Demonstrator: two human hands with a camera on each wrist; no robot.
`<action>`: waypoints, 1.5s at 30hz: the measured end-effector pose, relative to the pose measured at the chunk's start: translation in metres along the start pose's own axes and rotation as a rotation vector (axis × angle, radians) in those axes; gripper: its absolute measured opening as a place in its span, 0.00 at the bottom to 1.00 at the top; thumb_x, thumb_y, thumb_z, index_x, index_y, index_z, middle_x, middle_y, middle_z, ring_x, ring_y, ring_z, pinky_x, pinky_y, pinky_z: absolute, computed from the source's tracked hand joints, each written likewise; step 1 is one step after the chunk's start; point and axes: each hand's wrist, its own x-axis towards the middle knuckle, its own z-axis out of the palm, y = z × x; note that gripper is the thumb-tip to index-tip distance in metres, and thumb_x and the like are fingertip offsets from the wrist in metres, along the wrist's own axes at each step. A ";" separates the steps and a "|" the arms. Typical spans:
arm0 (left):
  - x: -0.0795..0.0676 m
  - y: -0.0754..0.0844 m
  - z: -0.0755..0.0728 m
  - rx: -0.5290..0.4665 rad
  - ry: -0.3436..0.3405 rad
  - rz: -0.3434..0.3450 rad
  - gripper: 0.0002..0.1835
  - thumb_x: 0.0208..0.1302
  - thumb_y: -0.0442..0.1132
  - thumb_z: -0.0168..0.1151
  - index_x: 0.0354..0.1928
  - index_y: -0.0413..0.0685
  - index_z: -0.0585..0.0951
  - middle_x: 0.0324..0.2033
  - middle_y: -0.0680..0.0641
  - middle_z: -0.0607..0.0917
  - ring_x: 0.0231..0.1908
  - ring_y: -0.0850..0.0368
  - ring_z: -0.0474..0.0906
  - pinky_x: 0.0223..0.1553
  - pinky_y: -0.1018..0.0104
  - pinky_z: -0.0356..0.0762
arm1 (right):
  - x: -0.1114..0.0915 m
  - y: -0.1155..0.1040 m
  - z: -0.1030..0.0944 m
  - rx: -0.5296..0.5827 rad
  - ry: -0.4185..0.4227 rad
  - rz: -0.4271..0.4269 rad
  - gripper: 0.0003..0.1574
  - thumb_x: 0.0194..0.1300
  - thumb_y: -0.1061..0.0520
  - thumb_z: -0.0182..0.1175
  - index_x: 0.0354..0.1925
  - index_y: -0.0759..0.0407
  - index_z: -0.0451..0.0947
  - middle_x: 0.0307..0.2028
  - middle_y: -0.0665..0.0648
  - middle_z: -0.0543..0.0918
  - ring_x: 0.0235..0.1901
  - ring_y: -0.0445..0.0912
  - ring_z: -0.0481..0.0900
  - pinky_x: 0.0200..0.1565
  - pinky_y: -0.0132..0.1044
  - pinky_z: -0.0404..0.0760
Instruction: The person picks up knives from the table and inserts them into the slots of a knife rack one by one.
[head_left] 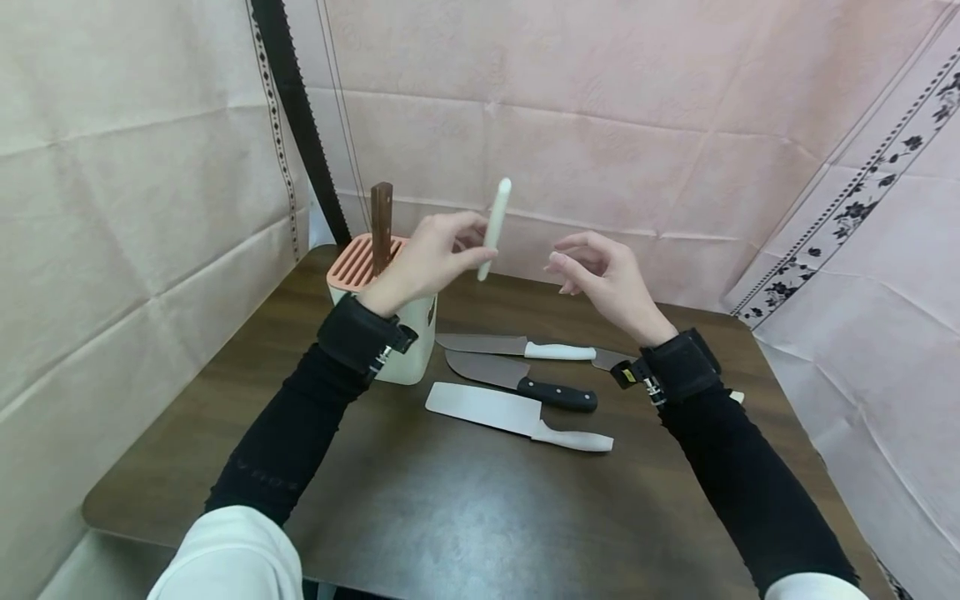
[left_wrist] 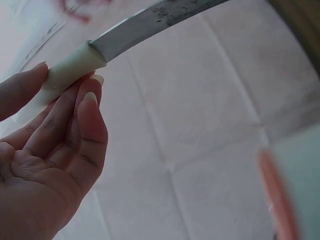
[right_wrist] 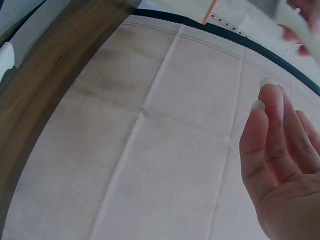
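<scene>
Four knives (head_left: 480,406) lie beside the knife block (head_left: 408,358), the loose-fingered right hand's (head_left: 606,283) wristband (head_left: 682,364) screening one, the left hand (head_left: 437,254) pinching a fifth knife (head_left: 495,223) whose blade (left_wrist: 155,26) only wrist views show.

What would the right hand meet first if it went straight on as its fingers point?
Probably the pale knife handle pinched by the left hand: in the head view it lies ahead of the right hand, across a gap. Depth is unclear, so a miss is possible.

Cloth-walled booth (head_left: 600,158) around a table (head_left: 375,500)
</scene>
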 end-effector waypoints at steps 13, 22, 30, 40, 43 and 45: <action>-0.004 0.007 -0.046 0.071 0.113 -0.033 0.19 0.60 0.38 0.61 0.52 0.38 0.76 0.43 0.37 0.84 0.39 0.52 0.79 0.44 0.52 0.80 | -0.004 0.017 -0.007 -0.041 0.016 0.032 0.13 0.65 0.61 0.54 0.43 0.69 0.77 0.27 0.40 0.82 0.21 0.44 0.79 0.28 0.31 0.82; -0.006 0.007 -0.064 0.069 0.172 -0.037 0.18 0.61 0.38 0.60 0.50 0.36 0.77 0.41 0.37 0.85 0.39 0.53 0.79 0.44 0.54 0.79 | -0.005 0.022 -0.005 -0.017 0.014 0.053 0.12 0.65 0.60 0.54 0.40 0.69 0.79 0.26 0.39 0.83 0.20 0.42 0.79 0.27 0.27 0.81; -0.013 0.007 -0.082 0.079 0.255 -0.084 0.17 0.63 0.40 0.58 0.52 0.39 0.77 0.39 0.40 0.86 0.34 0.56 0.79 0.37 0.67 0.73 | -0.008 0.027 -0.007 -0.021 0.009 0.065 0.11 0.65 0.60 0.54 0.40 0.67 0.78 0.27 0.43 0.83 0.21 0.43 0.79 0.28 0.28 0.81; -0.025 0.000 -0.105 0.121 0.327 -0.138 0.18 0.63 0.41 0.57 0.53 0.40 0.77 0.41 0.39 0.85 0.35 0.59 0.76 0.38 0.70 0.71 | -0.012 0.031 -0.007 -0.029 -0.005 0.076 0.11 0.65 0.61 0.54 0.41 0.66 0.78 0.27 0.40 0.82 0.21 0.43 0.78 0.27 0.25 0.80; -0.030 -0.003 -0.109 0.117 0.331 -0.172 0.18 0.64 0.40 0.57 0.54 0.41 0.76 0.41 0.41 0.83 0.37 0.59 0.75 0.39 0.68 0.68 | -0.014 0.032 -0.008 -0.040 -0.001 0.081 0.11 0.65 0.60 0.54 0.41 0.67 0.78 0.27 0.40 0.82 0.20 0.42 0.78 0.27 0.25 0.80; -0.033 -0.006 -0.111 0.110 0.326 -0.199 0.19 0.64 0.41 0.57 0.55 0.41 0.76 0.42 0.41 0.83 0.39 0.58 0.75 0.39 0.68 0.68 | -0.015 0.032 -0.009 -0.040 0.001 0.086 0.11 0.65 0.60 0.54 0.41 0.67 0.78 0.26 0.39 0.82 0.20 0.42 0.78 0.27 0.26 0.80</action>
